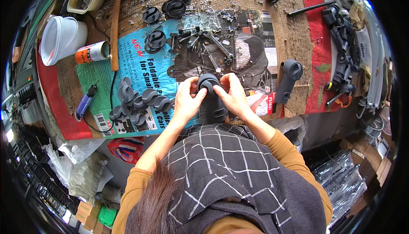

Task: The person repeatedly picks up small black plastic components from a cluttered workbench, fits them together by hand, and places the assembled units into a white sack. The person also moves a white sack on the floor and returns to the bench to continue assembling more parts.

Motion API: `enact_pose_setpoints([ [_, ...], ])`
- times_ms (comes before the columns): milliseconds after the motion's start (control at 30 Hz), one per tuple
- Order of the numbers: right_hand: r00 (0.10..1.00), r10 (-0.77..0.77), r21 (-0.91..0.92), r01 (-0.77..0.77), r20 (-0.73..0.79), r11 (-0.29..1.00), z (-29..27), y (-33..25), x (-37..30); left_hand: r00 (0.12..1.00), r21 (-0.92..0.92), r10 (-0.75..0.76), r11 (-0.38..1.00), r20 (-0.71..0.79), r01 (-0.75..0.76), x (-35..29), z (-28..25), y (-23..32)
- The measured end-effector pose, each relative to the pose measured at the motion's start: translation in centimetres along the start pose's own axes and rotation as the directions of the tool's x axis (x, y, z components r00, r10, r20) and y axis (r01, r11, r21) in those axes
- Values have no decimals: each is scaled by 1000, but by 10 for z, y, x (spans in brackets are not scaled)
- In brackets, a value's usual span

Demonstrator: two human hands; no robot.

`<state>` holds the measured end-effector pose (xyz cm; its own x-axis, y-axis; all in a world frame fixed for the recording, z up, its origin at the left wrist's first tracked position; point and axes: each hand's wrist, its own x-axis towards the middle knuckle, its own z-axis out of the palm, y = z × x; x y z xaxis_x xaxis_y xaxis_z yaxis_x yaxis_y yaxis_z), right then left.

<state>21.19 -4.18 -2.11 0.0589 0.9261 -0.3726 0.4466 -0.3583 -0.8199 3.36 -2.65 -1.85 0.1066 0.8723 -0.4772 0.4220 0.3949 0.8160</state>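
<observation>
Between my two hands, close to the table's near edge, is a dark grey plastic part with a round head [208,79] and a thick stem [214,108] pointing toward me. My left hand [187,99] grips it from the left, thumb on the head. From the other side my right hand [234,96] holds it, its thumb also pressed near the head. My fingers hide parts of the head's sides. A similar grey part [291,79] lies to the right of my right hand. Left of my left hand is a pile of wavy, S-shaped grey plastic pieces [138,104].
Past my hands lie a wrench [220,46], scattered small hardware, and black round plastic pieces [155,42]. A hammer [115,33], an orange can [92,52], a white bucket [61,40] and a corded purple tool [86,101] are left. Black jointed parts [341,59] line the right edge.
</observation>
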Motion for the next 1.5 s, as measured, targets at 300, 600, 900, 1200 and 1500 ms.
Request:
enact_pose_setpoints([
  [300,977,135,315,-183,166,931,6,0,3,983,68,175,982,58,-179,6,3,-7],
  [600,985,120,259,-148,121,954,17,8,7,965,149,259,956,-27,-253,9,14,-6],
  [900,908,99,712,-384,408,587,-23,-22,0,901,-364,236,927,364,-95,10,-29,16],
  [1200,939,-342,-69,343,25,937,-38,-79,-36,825,-237,328,941,461,-242,-18,-43,68],
  [1500,979,-195,154,202,-58,967,-51,-85,-55,681,-24,675,715,284,-699,-32,-26,86],
])
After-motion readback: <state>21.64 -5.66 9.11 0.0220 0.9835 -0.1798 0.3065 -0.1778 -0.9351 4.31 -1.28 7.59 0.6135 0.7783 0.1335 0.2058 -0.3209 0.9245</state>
